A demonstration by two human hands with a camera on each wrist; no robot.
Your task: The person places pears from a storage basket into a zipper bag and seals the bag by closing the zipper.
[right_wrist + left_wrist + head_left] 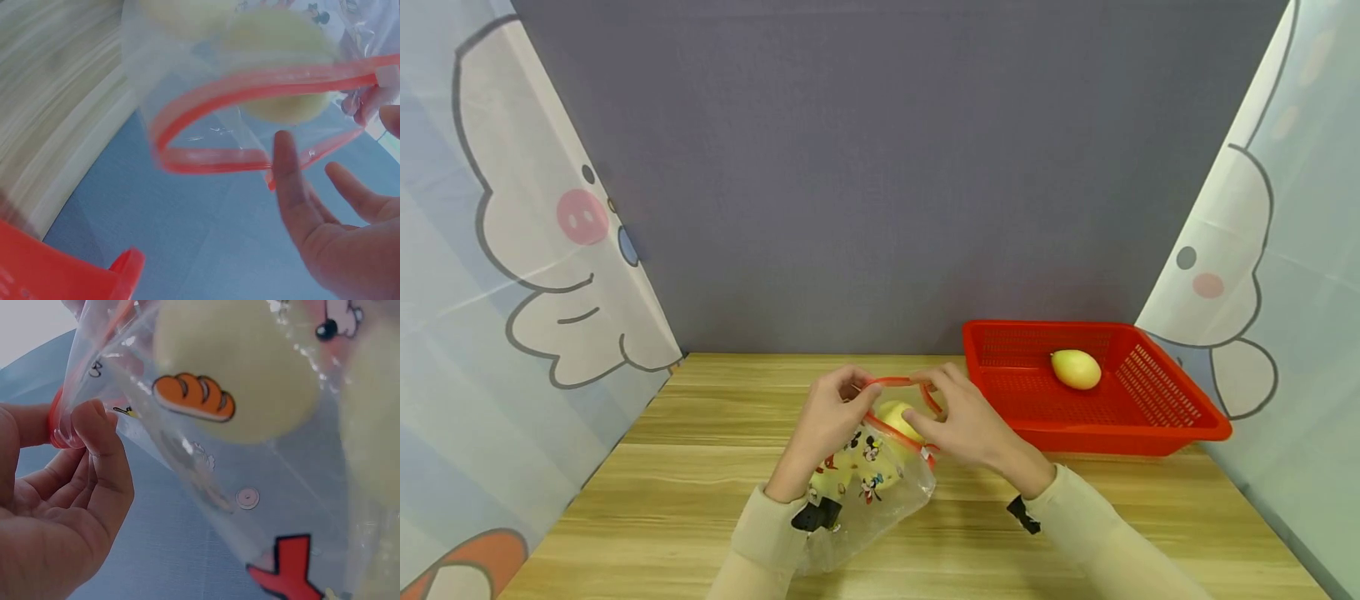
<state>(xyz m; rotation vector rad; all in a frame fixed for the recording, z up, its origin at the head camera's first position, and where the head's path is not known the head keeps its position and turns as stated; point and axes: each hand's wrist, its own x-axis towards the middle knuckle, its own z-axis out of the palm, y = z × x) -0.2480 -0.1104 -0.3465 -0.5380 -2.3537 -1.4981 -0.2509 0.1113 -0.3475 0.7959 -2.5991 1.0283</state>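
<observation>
A clear zip bag (887, 512) printed with cartoon figures stands tilted over the table, its red zip rim (212, 100) spread apart. Several yellow fruits (234, 356) are inside, one of them near the mouth. My left hand (827, 425) pinches the left side of the rim between thumb and fingers, as the left wrist view shows. At the right side, my right hand (966, 421) has its fingers fairly straight against the rim; in the right wrist view one fingertip (284, 140) touches the red edge. A white slider (389, 76) sits on the zip.
A red plastic basket (1097, 440) stands on the right of the wooden table (685, 467), beyond my right hand. One yellow oval fruit (1077, 369) lies in it. A grey panel (880, 183) rises behind the table, with cartoon-printed curtains (527, 250) at both sides.
</observation>
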